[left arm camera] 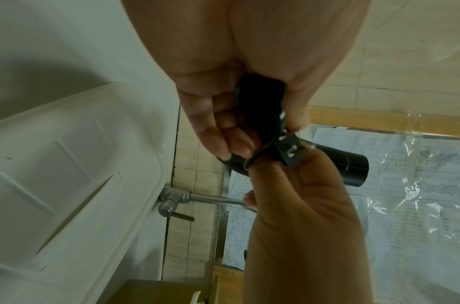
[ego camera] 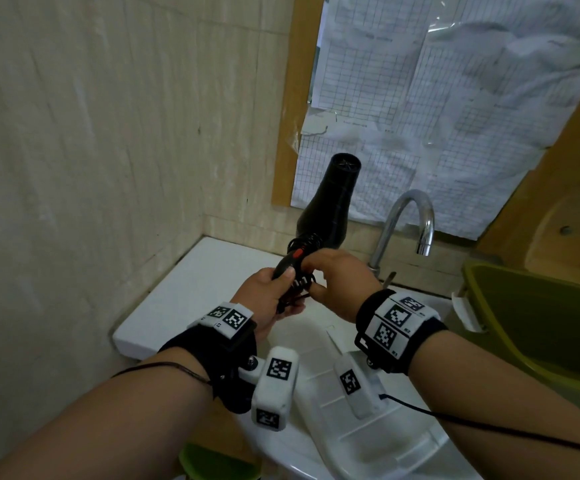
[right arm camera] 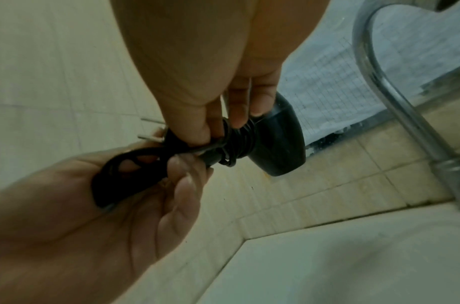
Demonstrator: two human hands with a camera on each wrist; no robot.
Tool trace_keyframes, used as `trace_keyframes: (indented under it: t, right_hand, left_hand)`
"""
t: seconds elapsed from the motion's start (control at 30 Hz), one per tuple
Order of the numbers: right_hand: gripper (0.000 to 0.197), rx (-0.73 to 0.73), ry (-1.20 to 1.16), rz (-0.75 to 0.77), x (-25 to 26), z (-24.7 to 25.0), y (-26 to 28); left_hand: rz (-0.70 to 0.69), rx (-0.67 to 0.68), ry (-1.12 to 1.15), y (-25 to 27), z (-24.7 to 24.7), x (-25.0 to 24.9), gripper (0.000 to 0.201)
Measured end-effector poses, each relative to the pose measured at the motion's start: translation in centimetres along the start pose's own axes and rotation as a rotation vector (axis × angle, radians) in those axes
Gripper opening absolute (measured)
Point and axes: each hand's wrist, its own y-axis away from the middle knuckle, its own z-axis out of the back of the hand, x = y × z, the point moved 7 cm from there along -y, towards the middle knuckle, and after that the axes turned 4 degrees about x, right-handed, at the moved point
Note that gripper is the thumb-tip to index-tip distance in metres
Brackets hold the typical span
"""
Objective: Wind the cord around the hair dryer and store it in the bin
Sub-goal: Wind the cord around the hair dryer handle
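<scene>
The black hair dryer stands nozzle up above the sink. My left hand grips its handle, thumb just below the red switch. Several turns of the black cord wrap the handle top, shown as tight coils in the right wrist view. My right hand pinches the cord end beside the handle, where the plug shows its metal prongs. The green bin stands at the right, beyond the right wrist.
A chrome faucet rises just right of the dryer. A white slab lies against the tiled wall at the left, and a white ribbed lid sits under my wrists. Paper sheets under plastic cover the wall behind.
</scene>
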Motion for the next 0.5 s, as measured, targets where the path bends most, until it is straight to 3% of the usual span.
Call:
trace_keyframes:
  t: [0.13,0.2,0.33,0.5]
  right_hand:
    - [0.01,-0.13,-0.449,-0.079,-0.7,0.8,0.7]
    - [0.016,-0.154,-0.693,-0.1,-0.6,0.9,0.7]
    - [0.027,-0.132,-0.897,-0.088,-0.1,1.0,0.6]
    - [0.019,-0.113,-1.293,-0.142,-0.8,0.8,0.1]
  left_hand:
    - [0.009,-0.046,0.003,-0.2,0.6,-0.5,0.022]
    - [-0.007,-0.082,-0.023,-0.3,0.8,-1.0,0.022]
    - [-0.038,-0.129,-0.103,-0.5,0.7,-1.7,0.02]
    - [-0.078,-0.138,-0.218,-1.0,0.7,-2.2,0.019]
